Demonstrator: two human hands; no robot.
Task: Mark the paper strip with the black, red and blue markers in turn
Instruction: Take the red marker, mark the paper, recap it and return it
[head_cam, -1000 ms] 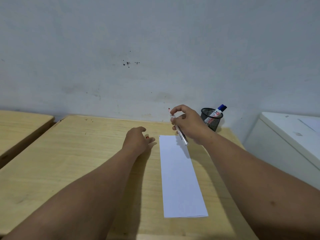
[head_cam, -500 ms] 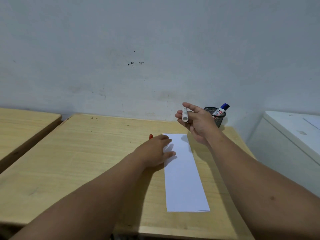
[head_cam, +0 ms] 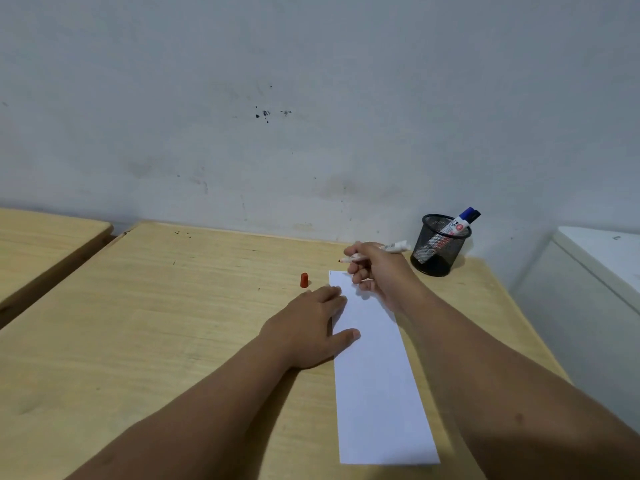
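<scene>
White paper strip [head_cam: 375, 368] lies on the wooden desk [head_cam: 173, 306] with its long axis running from 6 toward 12 o'clock. The right hand [head_cam: 377, 271] hovers at the strip's far end, fingers closed around the uncapped red marker [head_cam: 367, 255], whose tip points to 9 o'clock, just beyond the far left corner. The tip likely needs to drop toward 6 o'clock. The left hand [head_cam: 308, 327] rests flat, fingers spread open, pinning the strip's left edge. The red cap [head_cam: 304, 280] stands at its 12 o'clock.

text: none legible | blue marker [head_cam: 458, 226] label: red printing, too small to read
</scene>
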